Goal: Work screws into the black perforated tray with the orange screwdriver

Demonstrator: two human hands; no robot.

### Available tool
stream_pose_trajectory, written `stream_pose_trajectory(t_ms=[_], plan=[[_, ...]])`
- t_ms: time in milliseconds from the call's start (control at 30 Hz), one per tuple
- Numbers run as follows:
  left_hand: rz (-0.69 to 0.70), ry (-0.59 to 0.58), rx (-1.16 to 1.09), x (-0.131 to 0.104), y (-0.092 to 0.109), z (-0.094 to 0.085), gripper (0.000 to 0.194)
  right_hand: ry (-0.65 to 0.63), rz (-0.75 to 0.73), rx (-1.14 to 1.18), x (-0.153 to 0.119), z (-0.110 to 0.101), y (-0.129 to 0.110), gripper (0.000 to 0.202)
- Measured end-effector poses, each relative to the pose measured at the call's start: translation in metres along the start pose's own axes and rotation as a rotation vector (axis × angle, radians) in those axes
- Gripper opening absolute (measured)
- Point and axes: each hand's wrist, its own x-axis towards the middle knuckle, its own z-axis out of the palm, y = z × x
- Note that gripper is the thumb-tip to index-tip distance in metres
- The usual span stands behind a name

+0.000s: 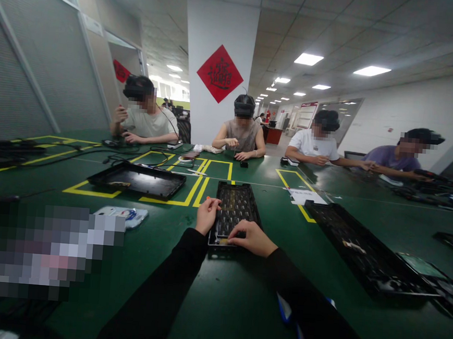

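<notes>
A black tray-like housing (pixel 237 204) with rows of small raised parts lies lengthwise in front of me on the green table. My left hand (pixel 207 215) is at its left edge, thumb and fingers pinched together, with a tiny orange tip showing at the fingertips. Near the housing's front end, my right hand (pixel 250 237) reaches in from the right, its fingers closed together over a small yellowish part (pixel 224 241). What the right fingertips hold, if anything, is too small to make out.
A black shallow tray (pixel 147 180) lies at the left, and a long black housing (pixel 361 248) at the right. A white paper (pixel 308 197) and a plastic packet (pixel 129 215) lie nearby. Several people sit across the green table (pixel 223 305). Cables run along the far left.
</notes>
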Motion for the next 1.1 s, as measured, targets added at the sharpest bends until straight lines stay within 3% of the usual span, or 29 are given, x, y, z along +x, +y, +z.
stream_pose_trajectory(t_ms=[1100], plan=[[-0.012,0.002,-0.037,-0.0007,0.0017,0.0009,0.028,0.002,-0.009,-0.049,0.0001,-0.0003,0.0001,0.019]])
